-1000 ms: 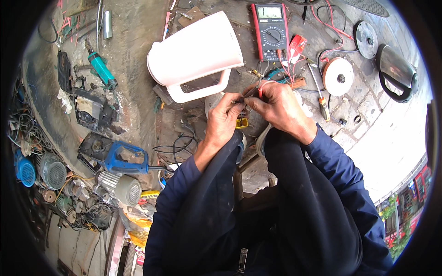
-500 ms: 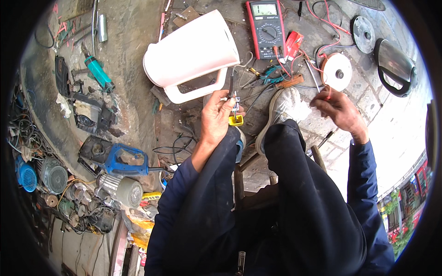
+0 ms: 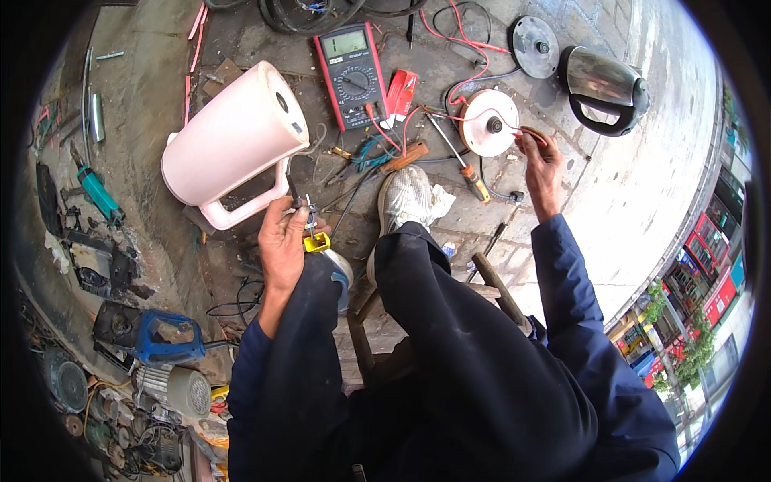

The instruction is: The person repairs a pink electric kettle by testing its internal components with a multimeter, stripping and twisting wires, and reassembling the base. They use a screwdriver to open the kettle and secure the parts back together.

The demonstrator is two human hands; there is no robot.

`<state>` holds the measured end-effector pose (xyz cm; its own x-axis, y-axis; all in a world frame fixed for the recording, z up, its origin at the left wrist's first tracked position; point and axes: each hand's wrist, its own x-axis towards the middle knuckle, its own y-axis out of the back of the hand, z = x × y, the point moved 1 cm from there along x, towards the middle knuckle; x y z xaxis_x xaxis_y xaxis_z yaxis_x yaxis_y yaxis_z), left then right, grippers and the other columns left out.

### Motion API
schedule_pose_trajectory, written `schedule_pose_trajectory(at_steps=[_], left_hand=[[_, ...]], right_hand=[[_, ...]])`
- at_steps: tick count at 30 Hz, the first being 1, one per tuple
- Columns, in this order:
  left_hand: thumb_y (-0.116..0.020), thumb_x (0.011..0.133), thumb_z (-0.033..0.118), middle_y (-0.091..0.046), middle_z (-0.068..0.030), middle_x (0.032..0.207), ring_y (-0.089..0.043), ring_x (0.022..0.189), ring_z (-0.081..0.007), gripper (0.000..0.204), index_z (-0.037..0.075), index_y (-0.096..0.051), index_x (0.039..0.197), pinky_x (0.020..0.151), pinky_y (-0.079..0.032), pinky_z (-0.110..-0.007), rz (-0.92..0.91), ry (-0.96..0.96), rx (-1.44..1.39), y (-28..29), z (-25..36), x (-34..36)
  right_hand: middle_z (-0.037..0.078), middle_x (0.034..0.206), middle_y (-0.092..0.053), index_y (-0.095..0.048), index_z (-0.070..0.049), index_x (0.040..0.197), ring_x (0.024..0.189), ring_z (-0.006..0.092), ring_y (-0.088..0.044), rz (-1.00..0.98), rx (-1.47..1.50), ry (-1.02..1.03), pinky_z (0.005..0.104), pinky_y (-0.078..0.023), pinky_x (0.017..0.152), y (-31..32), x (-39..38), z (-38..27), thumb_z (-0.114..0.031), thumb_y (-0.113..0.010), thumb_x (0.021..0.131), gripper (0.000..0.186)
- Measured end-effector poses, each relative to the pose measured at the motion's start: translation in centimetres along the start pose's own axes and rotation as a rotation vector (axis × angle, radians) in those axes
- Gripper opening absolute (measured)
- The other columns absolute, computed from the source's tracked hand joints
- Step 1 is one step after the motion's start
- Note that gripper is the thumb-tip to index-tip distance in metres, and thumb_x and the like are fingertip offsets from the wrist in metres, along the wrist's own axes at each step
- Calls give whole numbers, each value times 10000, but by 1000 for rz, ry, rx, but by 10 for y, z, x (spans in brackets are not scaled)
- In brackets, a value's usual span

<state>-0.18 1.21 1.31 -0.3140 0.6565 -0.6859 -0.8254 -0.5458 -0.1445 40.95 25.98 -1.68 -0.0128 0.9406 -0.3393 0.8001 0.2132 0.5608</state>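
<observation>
My left hand (image 3: 283, 241) pinches a small metal-and-dark part (image 3: 312, 217) with a yellow block (image 3: 316, 242) at its lower end, above my left knee. Beside it rests a pale pink electric kettle (image 3: 234, 145), tipped on its side. At the right, my right hand (image 3: 543, 165) has its fingers closed on a red test lead (image 3: 526, 135), next to a white round kettle base (image 3: 490, 123). The lead runs back toward a red-and-black multimeter (image 3: 351, 76). An orange-handled screwdriver (image 3: 474, 183) lies on the ground between my foot and my right hand.
A black-and-steel kettle (image 3: 604, 90) and a dark round base (image 3: 535, 46) lie at the far right. Pliers (image 3: 365, 154) and a wooden-handled tool (image 3: 405, 157) are by my shoe. Leftward are a blue power tool (image 3: 169, 336), a motor (image 3: 178, 389) and a teal tool (image 3: 100, 195).
My view has swung right. My right hand has moved off the screwdriver's handle to the right side of the white base with the red lead. My left hand keeps the small part.
</observation>
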Motion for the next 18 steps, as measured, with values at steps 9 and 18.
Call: schedule_pose_trajectory(at_steps=[9,18], left_hand=[[-598,1086,138,-679,-98,961,-726,847,-181,269,-31,-537,1286,772,-664,-357,-10,6,18,-1,3,1],[-599,1087,139,-683,-121,964,-733,834,-205,322,-48,-503,1331,748,-653,-353,10,9,60,1,0,0]], right_hand=[[124,1084,-731,-699,35,1226,1008,193,-736,-4,111,-21,317,-581,908,-23,0,-12,-172,-653,1066,265],[107,1088,-732,-708,39,1224,1013,186,-734,6,-21,-30,308,-576,907,-27,-1,-7,-161,-657,1061,263]])
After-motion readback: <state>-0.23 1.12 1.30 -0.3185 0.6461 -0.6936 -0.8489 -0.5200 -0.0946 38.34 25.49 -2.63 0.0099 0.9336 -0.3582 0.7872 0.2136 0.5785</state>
